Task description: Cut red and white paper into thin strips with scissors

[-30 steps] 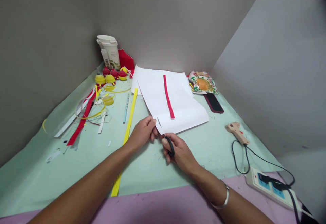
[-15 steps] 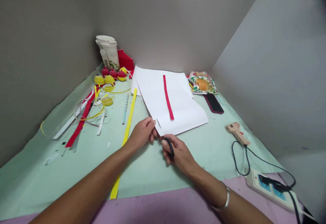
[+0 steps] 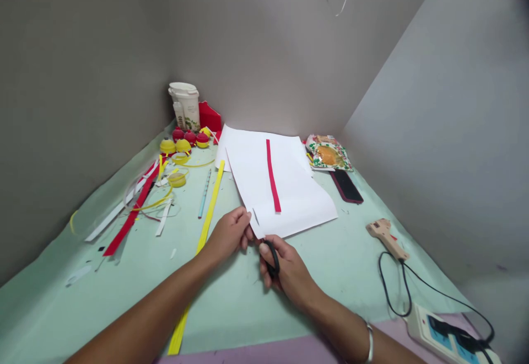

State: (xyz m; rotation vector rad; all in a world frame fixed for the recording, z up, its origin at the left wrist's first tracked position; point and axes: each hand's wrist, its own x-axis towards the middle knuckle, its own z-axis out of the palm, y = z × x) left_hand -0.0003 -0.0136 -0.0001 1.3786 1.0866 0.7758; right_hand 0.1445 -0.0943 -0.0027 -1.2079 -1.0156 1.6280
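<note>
Scene: a head-worn camera looks down at a pale green work surface (image 3: 124,276) set in a corner of grey walls, with two bare forearms reaching in from below.
White sheet: a large thin white paper sheet (image 3: 297,198) lies flat at the centre, its near corner lifted between the two hands; a second white sheet shows beneath it at the far side.
Left hand: the left hand (image 3: 229,233) is closed in a pinch on the near left edge of the sheet, just beside a short slit in the paper.
Right hand: the right hand (image 3: 285,267) is curled around black-handled scissors (image 3: 271,256), fingers through the loop; the blades are hidden at the paper's edge, so whether they are parted cannot be told.
Red strip: a narrow red paper strip (image 3: 273,176) rests lengthwise on the sheet, well beyond the hands.
Handling, as a judgement: the sheet looks very light, limp and easy to crease or tear; a grip close beside the slit would keep it taut, while a grip far out would let it sag.
Left side: a long yellow paper strip (image 3: 206,215), loose red, white and yellow offcuts (image 3: 136,204), small red and yellow paper balls (image 3: 184,142) and a white lidded cup (image 3: 185,105).
Right side: a snack packet (image 3: 328,153), a dark phone (image 3: 346,186), a beige glue gun (image 3: 386,236) and a white power strip (image 3: 446,336).
</note>
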